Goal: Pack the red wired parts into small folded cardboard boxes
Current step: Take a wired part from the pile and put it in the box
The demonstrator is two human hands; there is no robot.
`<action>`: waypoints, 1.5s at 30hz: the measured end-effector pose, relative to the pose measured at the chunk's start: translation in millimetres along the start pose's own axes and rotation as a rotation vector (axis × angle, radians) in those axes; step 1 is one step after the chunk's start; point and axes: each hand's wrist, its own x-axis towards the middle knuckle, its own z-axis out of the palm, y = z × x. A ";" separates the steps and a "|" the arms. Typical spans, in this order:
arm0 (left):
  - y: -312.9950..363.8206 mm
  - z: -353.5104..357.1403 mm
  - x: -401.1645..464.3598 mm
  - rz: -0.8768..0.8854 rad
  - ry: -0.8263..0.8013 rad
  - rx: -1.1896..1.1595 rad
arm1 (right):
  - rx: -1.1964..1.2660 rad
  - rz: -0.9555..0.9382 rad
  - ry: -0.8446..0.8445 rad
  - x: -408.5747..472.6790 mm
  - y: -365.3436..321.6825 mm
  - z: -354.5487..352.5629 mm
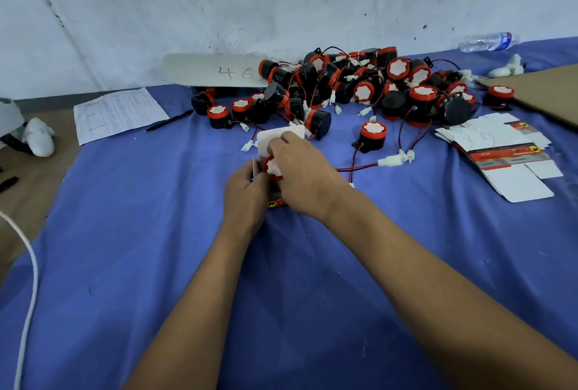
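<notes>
My left hand (247, 192) grips a small folded cardboard box (276, 202) with its white lid flap (281, 138) standing open. A red wired part (271, 167) sits in the box's mouth, and my right hand (300, 170) holds it from above with curled fingers. Its red and black wire (356, 167) trails right to a white connector (391, 160). A big pile of red and black wired parts (359, 86) lies behind. One single part (372, 134) stands apart on the blue cloth.
A stack of flat unfolded boxes (500, 152) lies at the right. A printed sheet (119, 113) and a pen (169, 120) lie at the left. A white board marked 46 (215, 70) leans on the wall. A plastic bottle (488, 42) lies far right.
</notes>
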 end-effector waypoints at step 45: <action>6.8 1.2 -3.3 0.095 -0.096 0.247 | -0.122 0.214 -0.068 20.9 5.1 0.9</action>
